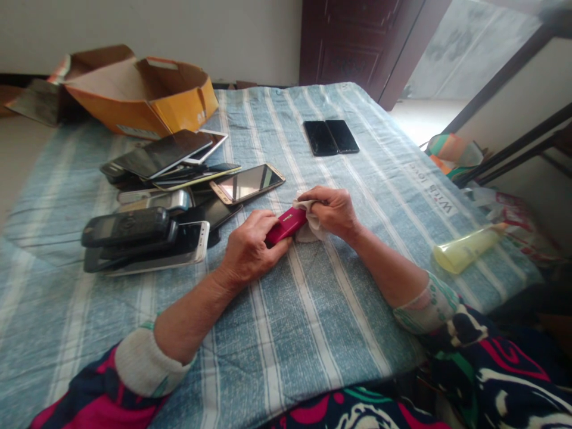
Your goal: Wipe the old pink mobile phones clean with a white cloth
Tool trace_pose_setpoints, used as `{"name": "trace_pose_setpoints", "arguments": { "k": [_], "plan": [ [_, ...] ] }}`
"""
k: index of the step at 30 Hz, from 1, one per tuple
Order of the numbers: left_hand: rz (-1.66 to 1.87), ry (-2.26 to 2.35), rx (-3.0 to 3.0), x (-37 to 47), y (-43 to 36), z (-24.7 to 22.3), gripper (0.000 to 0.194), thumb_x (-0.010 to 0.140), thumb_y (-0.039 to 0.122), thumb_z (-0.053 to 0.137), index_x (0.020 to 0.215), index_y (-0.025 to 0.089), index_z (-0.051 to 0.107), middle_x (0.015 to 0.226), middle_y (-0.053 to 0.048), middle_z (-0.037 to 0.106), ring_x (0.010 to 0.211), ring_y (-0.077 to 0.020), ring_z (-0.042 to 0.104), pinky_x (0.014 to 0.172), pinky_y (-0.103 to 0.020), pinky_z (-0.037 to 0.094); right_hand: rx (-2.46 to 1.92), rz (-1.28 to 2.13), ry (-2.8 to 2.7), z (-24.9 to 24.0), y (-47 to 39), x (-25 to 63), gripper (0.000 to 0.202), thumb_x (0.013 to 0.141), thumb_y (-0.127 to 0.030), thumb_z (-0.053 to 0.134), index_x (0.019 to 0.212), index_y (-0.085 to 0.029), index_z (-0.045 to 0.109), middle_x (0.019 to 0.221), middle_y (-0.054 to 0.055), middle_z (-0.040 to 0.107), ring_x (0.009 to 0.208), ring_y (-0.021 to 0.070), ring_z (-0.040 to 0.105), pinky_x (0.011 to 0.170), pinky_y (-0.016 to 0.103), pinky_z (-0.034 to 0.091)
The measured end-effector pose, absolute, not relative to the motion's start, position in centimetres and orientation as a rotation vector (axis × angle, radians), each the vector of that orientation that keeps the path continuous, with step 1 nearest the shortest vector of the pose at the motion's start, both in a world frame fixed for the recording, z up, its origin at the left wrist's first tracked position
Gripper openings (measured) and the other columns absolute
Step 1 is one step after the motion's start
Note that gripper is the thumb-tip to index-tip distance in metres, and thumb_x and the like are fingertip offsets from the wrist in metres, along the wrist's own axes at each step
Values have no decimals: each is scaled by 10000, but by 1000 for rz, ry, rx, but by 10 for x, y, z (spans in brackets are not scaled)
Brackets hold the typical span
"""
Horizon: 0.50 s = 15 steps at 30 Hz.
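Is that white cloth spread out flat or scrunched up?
Scrunched up: the white cloth is gathered in uneven folds in the right hand, against one end of the pink device.

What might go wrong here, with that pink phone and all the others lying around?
The pink phone is held by the left hand at one end while the right hand presses a white cloth on the other, so it could slip onto the table. The left hand is close to the gold phone, and might nudge it. The pile of phones is loosely stacked at odd angles, so a bump could make some slide.
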<state>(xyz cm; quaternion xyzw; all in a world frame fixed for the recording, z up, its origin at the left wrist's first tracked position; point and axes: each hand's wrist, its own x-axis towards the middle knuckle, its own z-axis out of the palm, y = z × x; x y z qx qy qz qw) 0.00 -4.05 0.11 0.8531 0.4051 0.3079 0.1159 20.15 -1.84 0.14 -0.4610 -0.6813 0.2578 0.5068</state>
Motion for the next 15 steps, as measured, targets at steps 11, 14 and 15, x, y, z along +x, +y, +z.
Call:
{"name": "trace_pose_setpoints", "arguments": {
  "k": [11, 14, 15],
  "plan": [
    [915, 1164, 2521, 1, -41, 1, 278, 787, 312, 614, 985, 118, 631, 1033, -118, 636, 946, -246, 618, 836, -385, 534, -1083, 623, -1635, 1, -19, 201, 349, 675, -37, 444, 767, -197, 740, 765, -21, 719, 744, 115, 655, 686, 238, 517],
    [922, 1159, 2525, 1, -41, 1, 285, 790, 312, 610, 984, 105, 633, 1030, -128, 636, 938, -249, 621, 825, -384, 537, -1087, 623, -1631, 1, -18, 201, 345, 678, -33, 450, 769, -194, 741, 774, -18, 721, 750, 117, 655, 694, 241, 519],
    [923, 1156, 2526, 1, -40, 1, 283, 791, 311, 609, 981, 103, 634, 1026, -130, 637, 934, -250, 622, 821, -385, 538, -1082, 622, -1630, 1, -18, 201, 345, 678, -32, 450, 770, -193, 741, 775, -15, 721, 751, 118, 656, 695, 243, 519]
  ]
}}
